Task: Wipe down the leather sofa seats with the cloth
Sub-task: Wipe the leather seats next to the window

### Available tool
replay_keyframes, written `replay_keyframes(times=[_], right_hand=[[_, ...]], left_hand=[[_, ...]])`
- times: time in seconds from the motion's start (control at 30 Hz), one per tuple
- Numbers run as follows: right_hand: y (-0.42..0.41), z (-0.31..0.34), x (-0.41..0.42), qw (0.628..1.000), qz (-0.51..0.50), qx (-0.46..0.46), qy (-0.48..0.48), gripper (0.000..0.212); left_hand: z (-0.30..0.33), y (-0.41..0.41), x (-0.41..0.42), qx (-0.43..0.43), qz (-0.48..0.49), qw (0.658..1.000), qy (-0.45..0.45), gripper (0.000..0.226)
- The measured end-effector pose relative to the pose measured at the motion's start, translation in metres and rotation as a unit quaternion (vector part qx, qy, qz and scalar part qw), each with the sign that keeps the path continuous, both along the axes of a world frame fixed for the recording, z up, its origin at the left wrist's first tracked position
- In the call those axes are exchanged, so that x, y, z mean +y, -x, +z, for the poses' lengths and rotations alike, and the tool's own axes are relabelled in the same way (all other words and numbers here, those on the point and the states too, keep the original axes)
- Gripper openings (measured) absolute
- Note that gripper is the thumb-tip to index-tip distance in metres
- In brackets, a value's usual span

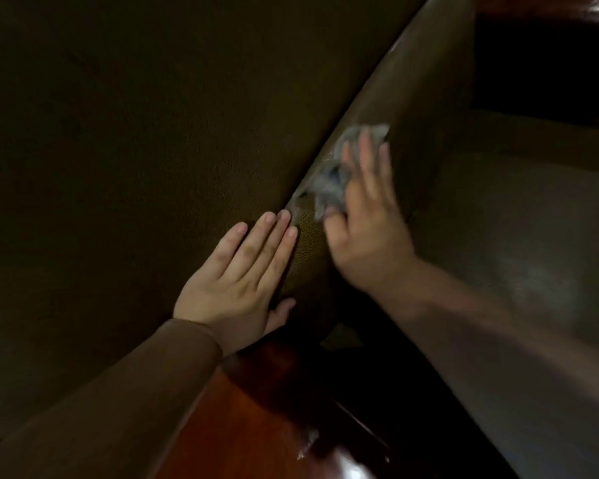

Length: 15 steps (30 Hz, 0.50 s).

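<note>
The right hand (363, 216), blurred, lies with its fingers spread flat upon the grey cloth (329, 181), pressing it on the rounded edge of the leather sofa cushion (405, 108). Just beside its thumb, the left hand (246, 271) rests open and flat on the seat (118, 133). Below both hands shows a polished wooden frame (249, 409).

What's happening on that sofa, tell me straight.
A person is wiping a brown leather sofa. The right hand presses a grey cloth against the rounded edge of a leather cushion, its fingers spread over the cloth; the hand is blurred, so it looks to be mid-stroke. The left hand lies flat, fingers straight, on the neighbouring cushion beside the seam, apparently bracing. Polished red-brown wood trim shows below the hands.
</note>
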State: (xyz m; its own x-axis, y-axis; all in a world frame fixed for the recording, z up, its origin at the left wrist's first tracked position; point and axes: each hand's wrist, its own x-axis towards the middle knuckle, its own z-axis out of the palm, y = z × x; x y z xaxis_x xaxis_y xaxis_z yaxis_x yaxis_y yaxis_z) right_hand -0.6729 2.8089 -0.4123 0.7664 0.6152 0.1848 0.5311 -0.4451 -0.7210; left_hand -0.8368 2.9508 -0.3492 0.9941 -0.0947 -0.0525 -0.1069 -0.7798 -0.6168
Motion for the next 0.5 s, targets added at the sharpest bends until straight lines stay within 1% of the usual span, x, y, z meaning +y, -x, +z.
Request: replay_keyframes(times=[0.07,0.13,0.2,0.23,0.3,0.37,0.43,0.5], right_hand=[[0.034,0.003,-0.013,0.999,0.043,-0.013,0.010,0.074],[0.052,0.005,-0.024,0.995,0.093,-0.014,0.041,0.068],[0.030,0.005,-0.024,0.990,0.109,-0.022,0.090,0.069],[0.005,0.009,-0.018,0.990,0.096,-0.035,0.093,0.069],[-0.057,0.017,-0.004,0.996,0.041,-0.061,0.057,0.064],[-0.103,0.020,0.003,0.996,0.007,-0.083,0.040,0.059],[-0.104,0.010,0.006,0.995,-0.018,-0.091,0.026,0.061],[-0.069,-0.002,-0.003,0.994,0.021,-0.105,0.037,0.066]], left_hand=[[0.005,-0.003,-0.013,0.009,0.015,1.000,0.022,0.089],[0.008,-0.019,-0.024,0.007,0.025,0.997,0.070,0.088],[0.006,-0.048,-0.033,-0.005,0.033,0.994,0.100,0.090],[0.002,-0.063,-0.035,-0.013,0.037,0.994,0.100,0.093],[-0.011,-0.084,-0.037,-0.033,0.045,0.994,0.089,0.099],[-0.024,-0.088,-0.034,-0.042,0.046,0.994,0.092,0.102],[-0.031,-0.087,-0.029,-0.040,0.036,0.994,0.096,0.103],[-0.031,-0.085,-0.027,-0.026,0.032,0.994,0.101,0.103]])
